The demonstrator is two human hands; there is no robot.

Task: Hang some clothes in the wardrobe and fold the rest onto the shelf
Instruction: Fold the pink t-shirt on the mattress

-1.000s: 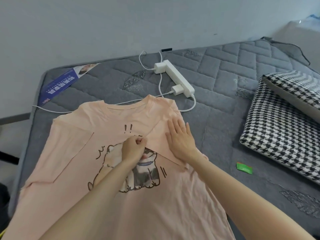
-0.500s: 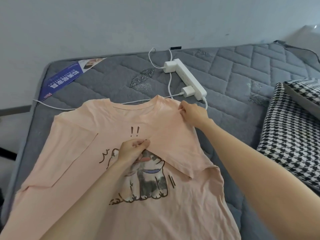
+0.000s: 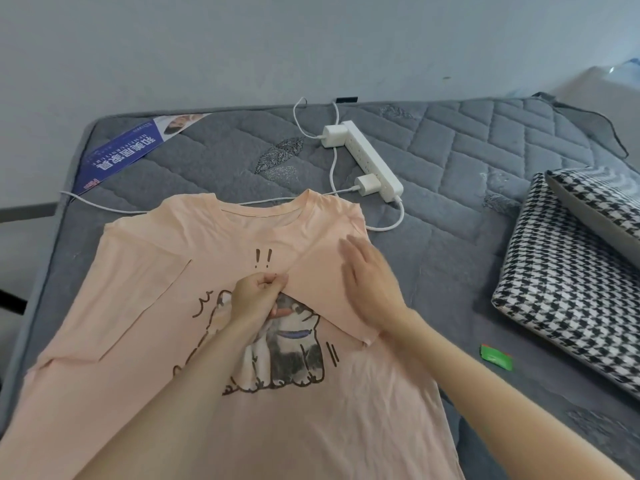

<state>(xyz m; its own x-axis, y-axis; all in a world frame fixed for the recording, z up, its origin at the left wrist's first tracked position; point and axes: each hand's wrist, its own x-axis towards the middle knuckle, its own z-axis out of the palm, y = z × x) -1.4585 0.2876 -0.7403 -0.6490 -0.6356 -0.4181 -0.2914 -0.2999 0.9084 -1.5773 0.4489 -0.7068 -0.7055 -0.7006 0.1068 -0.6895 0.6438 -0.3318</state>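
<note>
Left grip (image 3: 258, 296) pinches T-shirt (image 3: 138, 323) sleeve (image 3: 320, 278) edge; right grip (image 3: 372, 289) pressed flat on folded sleeve; mattress (image 3: 450, 258) rightward.

Soft, even daylight with faint shadows and no glare. Wide-angle lens bends the edges. The flat right hand (image 3: 372, 289) is slightly motion-blurred.

Peach T-shirt (image 3: 145, 306), grey quilted mattress (image 3: 450, 161), black-and-white houndstooth pillow (image 3: 561, 278), white power strip (image 3: 374, 161).

T-shirt (image 3: 131, 323): hem cut off by bottom edge. Cartoon print (image 3: 294, 365): upper part covered by left hand (image 3: 258, 297) and folded sleeve (image 3: 318, 292). Right hand (image 3: 372, 285): motion-blurred. Houndstooth pillow (image 3: 561, 292): cut off at right edge. Label (image 3: 119, 155): small print unreadable.
</note>
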